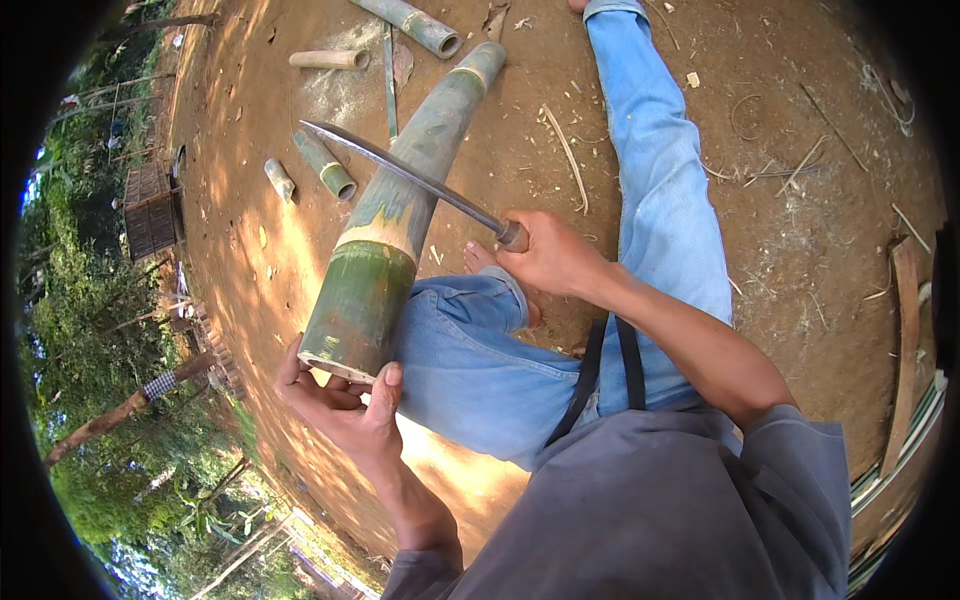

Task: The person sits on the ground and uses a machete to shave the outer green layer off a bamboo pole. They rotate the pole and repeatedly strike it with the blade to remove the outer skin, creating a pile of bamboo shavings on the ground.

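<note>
A thick green bamboo pole [408, 178] slants across my lap, its near cut end low on the left and its far end higher up on the right. Around that near end my left hand [350, 405] is closed, thumb on the right side and fingers at the rim. My right hand [553, 252] grips the wooden handle of a long-bladed knife [430, 185]. The blade lies across the pole's upper side, with its tip out past the left edge. Just below the blade, pale scraped patches show above a ring on the pole. Whether the blade touches the bamboo I cannot tell.
Short bamboo pieces [325, 165] lie on the dirt ground left of the pole, and a larger tube [425, 30] lies beyond. Thin strips and shavings [568, 160] are scattered about. A plank [903, 350] lies at the far right. My jeans-clad leg [660, 170] stretches forward.
</note>
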The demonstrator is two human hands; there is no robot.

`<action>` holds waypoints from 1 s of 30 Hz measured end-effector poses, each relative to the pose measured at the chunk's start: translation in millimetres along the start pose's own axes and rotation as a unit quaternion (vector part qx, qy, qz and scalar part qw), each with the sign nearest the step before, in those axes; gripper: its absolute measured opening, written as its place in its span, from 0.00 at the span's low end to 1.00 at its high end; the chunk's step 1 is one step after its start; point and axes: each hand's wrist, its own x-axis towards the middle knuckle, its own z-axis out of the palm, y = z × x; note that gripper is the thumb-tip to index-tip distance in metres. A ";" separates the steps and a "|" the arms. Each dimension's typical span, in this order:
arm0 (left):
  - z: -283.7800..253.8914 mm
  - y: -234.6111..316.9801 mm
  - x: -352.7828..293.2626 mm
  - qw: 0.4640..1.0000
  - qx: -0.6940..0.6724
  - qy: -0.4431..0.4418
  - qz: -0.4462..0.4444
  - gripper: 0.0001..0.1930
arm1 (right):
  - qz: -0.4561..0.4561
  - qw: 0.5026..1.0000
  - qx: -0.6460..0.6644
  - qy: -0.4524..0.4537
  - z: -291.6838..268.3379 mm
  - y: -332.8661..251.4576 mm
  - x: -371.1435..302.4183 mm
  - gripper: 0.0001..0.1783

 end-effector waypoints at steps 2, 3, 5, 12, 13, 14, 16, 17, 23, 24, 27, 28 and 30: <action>-10.2 4.3 6.3 0.998 0.024 -0.058 0.011 0.51 | -0.021 0.999 -0.025 0.022 -8.3 3.0 0.8 0.16; -13.0 2.3 10.0 0.995 0.057 -0.068 0.042 0.50 | -0.026 0.999 -0.030 0.035 -7.8 6.5 1.3 0.16; -17.0 -3.0 15.8 0.983 0.127 -0.088 0.104 0.49 | -0.036 0.997 -0.039 0.058 -6.2 4.6 1.7 0.15; -0.5 -3.5 5.8 0.997 0.043 -0.014 0.058 0.48 | -0.186 0.980 -0.057 -0.048 12.5 -18.4 -50.4 0.14; 0.7 -4.0 4.7 0.997 0.049 -0.009 0.057 0.48 | -0.110 0.993 -0.015 -0.041 14.0 -14.8 -43.3 0.15; 0.9 -4.9 6.6 0.997 0.054 -0.005 0.059 0.48 | -0.035 0.998 0.029 -0.032 15.1 -15.7 -29.3 0.15; 0.8 -3.7 4.3 0.999 0.033 -0.003 0.041 0.48 | 0.069 0.994 0.044 -0.065 9.5 -23.1 -25.3 0.17; 0.9 -3.6 1.9 0.999 0.024 -0.004 0.026 0.48 | -0.039 0.998 0.022 -0.040 13.1 -19.9 -31.7 0.16; 7.0 -1.0 5.3 1.000 0.001 0.021 0.008 0.46 | -0.127 0.991 -0.002 0.029 26.0 -9.4 -29.6 0.18; 6.3 -3.0 6.6 1.000 0.001 0.020 0.019 0.45 | -0.122 0.993 -0.006 0.003 24.7 -13.5 -33.6 0.19; 6.8 -5.1 6.4 0.999 0.006 0.017 0.034 0.45 | -0.124 0.992 -0.006 -0.019 21.9 -9.3 -31.6 0.22; 5.5 -4.7 6.1 0.999 0.013 0.015 0.029 0.46 | -0.127 0.992 0.022 0.006 27.1 1.9 -26.3 0.22; 4.9 -6.7 9.2 0.999 0.012 0.020 0.032 0.46 | -0.042 0.999 -0.006 -0.030 16.9 -16.0 -28.5 0.23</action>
